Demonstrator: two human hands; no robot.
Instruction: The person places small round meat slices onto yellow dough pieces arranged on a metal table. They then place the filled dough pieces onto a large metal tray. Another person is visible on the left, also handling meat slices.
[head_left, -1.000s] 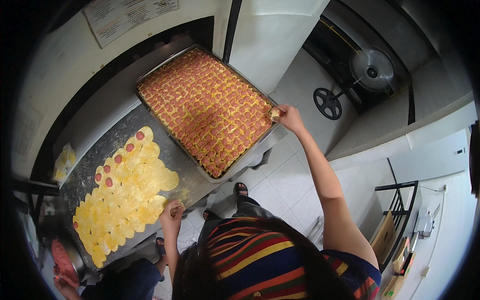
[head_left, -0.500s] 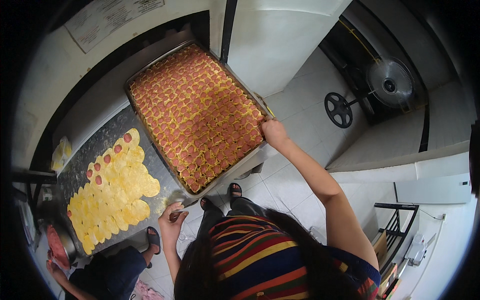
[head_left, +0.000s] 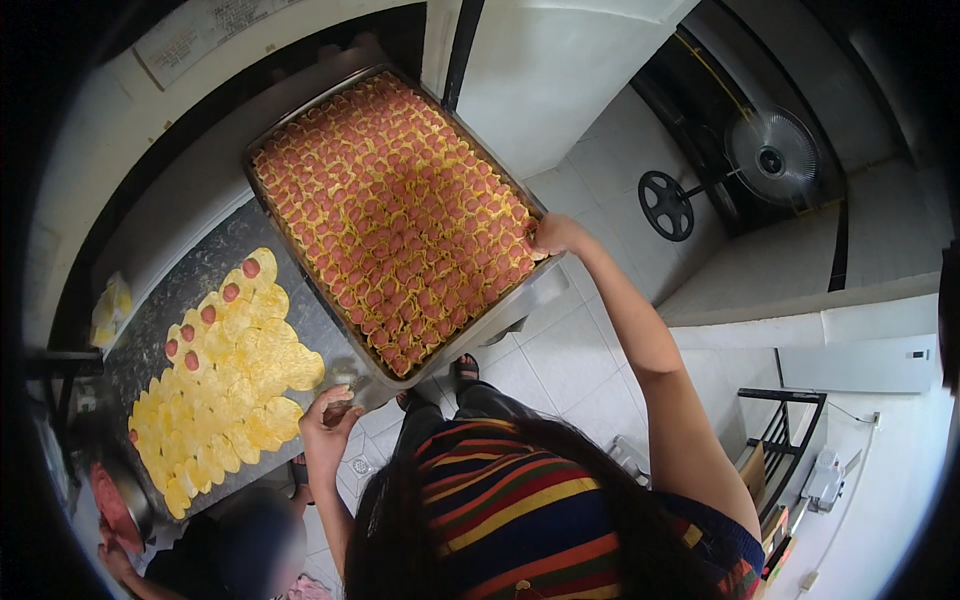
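- Right hand (head_left: 562, 236): at the right corner of the metal tray (head_left: 478, 325); we cannot tell what it pinches.
- Left hand (head_left: 327, 428): curled near the counter's (head_left: 318, 325) edge; we cannot tell its grip.
- Frilled yellow pieces (head_left: 390, 220) with reddish centres: we see them packed inside the tray.
- Overlapping yellow rounds (head_left: 240, 375): left of the tray, bearing reddish discs (head_left: 208, 314).

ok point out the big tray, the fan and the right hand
Tray (head_left: 480, 325): head view, on its outer wall, near the rim
Fan (head_left: 771, 160): head view, at the middle of its round head
Right hand (head_left: 562, 235): head view, on the back of the hand
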